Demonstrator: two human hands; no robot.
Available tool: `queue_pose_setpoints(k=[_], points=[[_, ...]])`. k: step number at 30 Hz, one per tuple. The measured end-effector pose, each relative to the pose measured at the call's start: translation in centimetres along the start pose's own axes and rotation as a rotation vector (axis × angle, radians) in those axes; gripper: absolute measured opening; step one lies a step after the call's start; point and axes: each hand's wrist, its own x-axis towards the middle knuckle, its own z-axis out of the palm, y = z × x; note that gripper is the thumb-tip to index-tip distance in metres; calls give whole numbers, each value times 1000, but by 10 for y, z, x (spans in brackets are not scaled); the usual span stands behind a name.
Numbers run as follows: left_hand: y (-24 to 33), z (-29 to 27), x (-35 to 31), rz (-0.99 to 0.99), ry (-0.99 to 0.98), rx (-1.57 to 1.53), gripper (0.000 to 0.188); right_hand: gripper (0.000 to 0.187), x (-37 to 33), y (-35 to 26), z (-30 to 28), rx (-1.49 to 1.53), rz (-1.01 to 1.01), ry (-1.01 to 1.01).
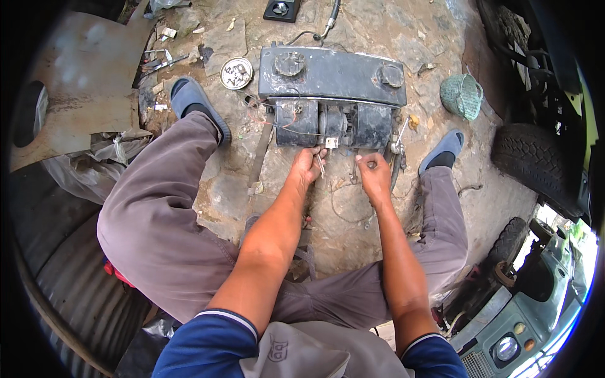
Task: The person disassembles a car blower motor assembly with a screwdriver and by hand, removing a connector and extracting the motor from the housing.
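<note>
A black blower unit (pixel 333 79) lies on the stone ground between my feet, with two round vents on its long casing. Its near side carries two dark drum housings with a motor (pixel 333 120) between them. Thin wires (pixel 296 129) cross the left drum toward a small white connector (pixel 331 143). My left hand (pixel 307 165) is closed just in front of the left drum, below the connector, on thin pale strands whose kind I cannot make out. My right hand (pixel 376 175) is curled in a pinch near the right drum; anything within its fingers is hidden.
A round tin (pixel 237 74) of small parts stands left of the unit. A green woven basket (pixel 462 96) sits to the right, near a tire (pixel 535 162). Sheet metal (pixel 75 88) lies at left, a vehicle front (pixel 517 340) at lower right. A hose (pixel 331 22) lies beyond the unit.
</note>
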Motion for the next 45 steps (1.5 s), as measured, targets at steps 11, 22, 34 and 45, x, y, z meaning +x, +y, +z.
queue_pose_setpoints(k=[11, 22, 34, 45], points=[[7, 17, -16, 110, 24, -77, 11, 89, 61, 7, -30, -16, -29, 31], [57, 68, -47, 294, -2, 24, 17, 49, 23, -83, -41, -225, -126, 209], [101, 113, -49, 308, -86, 180, 24, 33, 28, -126, 57, -162, -159, -77], [107, 93, -53, 238, -225, 118, 37, 20, 16, -112, 36, 406, 150, -605]])
